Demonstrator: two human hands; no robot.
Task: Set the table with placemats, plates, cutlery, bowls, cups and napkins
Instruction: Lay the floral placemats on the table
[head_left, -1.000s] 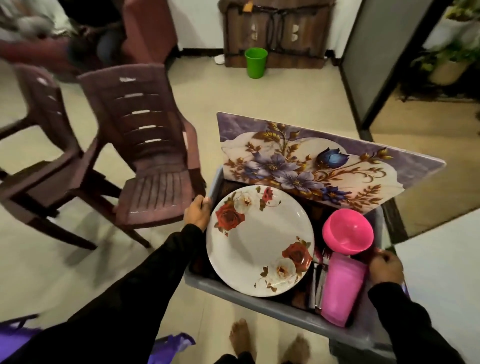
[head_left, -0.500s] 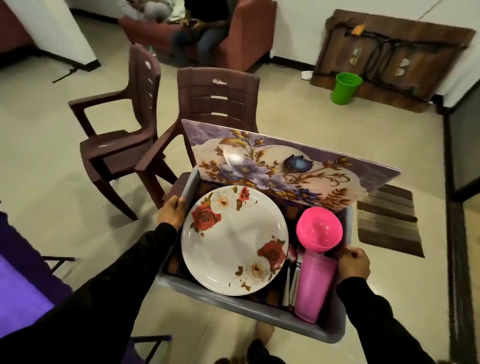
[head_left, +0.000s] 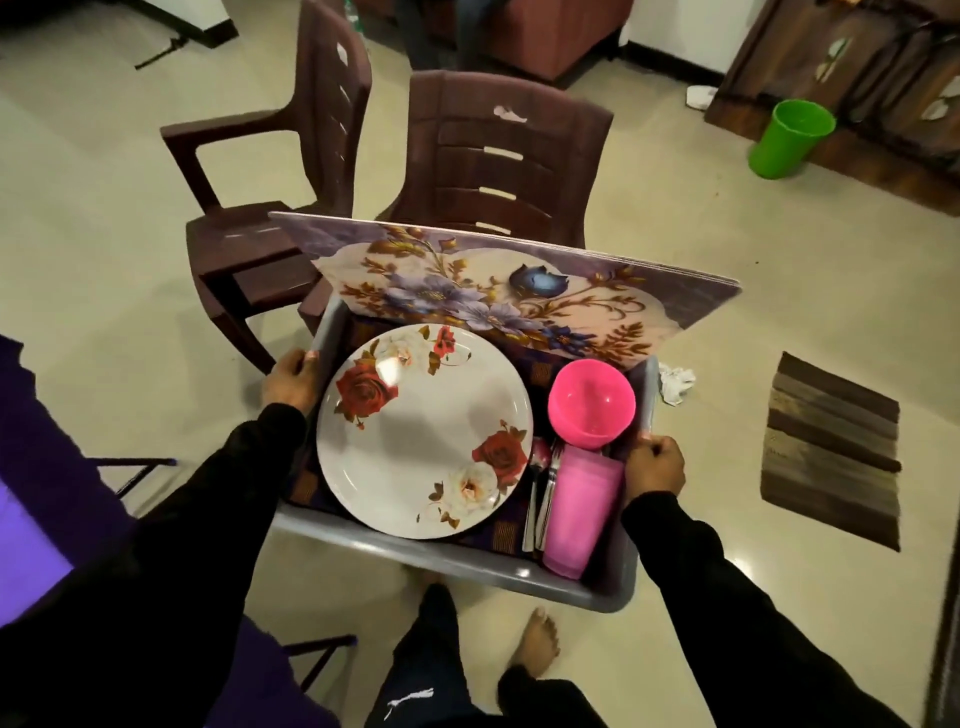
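Left hand: your left hand (head_left: 292, 378) grips the left rim of the grey tub (head_left: 457, 564), fingers curled over its edge.
Right hand: your right hand (head_left: 655, 463) grips the right rim, thumb on top.
Placemats: a flowered stack of placemats (head_left: 498, 296) leans along the tub's far edge, jutting past both sides.
Plate: the rose plate (head_left: 423, 428) lies tilted in the left part.
Bowl, cup: the pink bowl (head_left: 592, 402) is at the right side; the pink cup (head_left: 582, 509) lies in the near right corner.
Cutlery: cutlery (head_left: 543, 493) lies between plate and cup.
Ahead: two brown chairs (head_left: 498, 156) stand just beyond the tub.
Floor: a green bucket (head_left: 789, 137) far right, a striped mat (head_left: 831, 447) to the right.
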